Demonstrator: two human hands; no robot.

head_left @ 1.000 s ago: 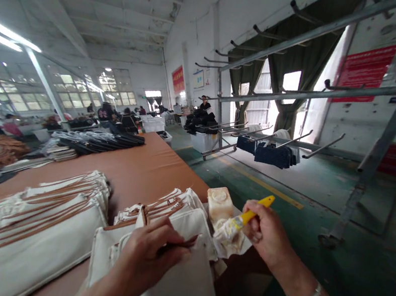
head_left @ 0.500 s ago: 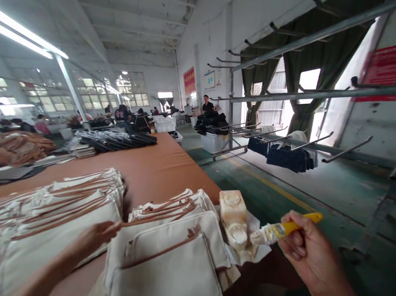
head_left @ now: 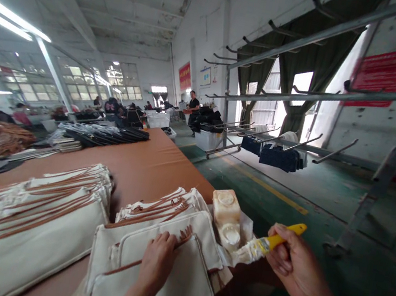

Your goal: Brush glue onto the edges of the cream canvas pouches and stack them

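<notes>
My right hand (head_left: 288, 256) grips the yellow handle of a paintbrush (head_left: 257, 247). White matter coats its bristles, which point left beside the mouth of a stained plastic container (head_left: 227, 212) lying on its side. My left hand (head_left: 160, 256) rests on the top cream bag panel (head_left: 157, 294), fingers curled over its brown-trimmed upper edge near a tuft of thin brown strips (head_left: 185, 235). The fingertips are partly hidden. Beneath and behind that panel are further cream panels (head_left: 160, 208) in an overlapping row.
Another row of cream panels with brown trim (head_left: 42, 227) lies to the left on the brown-covered table (head_left: 161, 162). Dark pieces (head_left: 119, 136) are stacked at the far end. A metal rack (head_left: 283, 99) stands to the right. A person (head_left: 192, 106) is in the background.
My left hand has moved right, from beside the left row onto the top panel. The brush has moved slightly left and down past the container's mouth. The view has shifted a little.
</notes>
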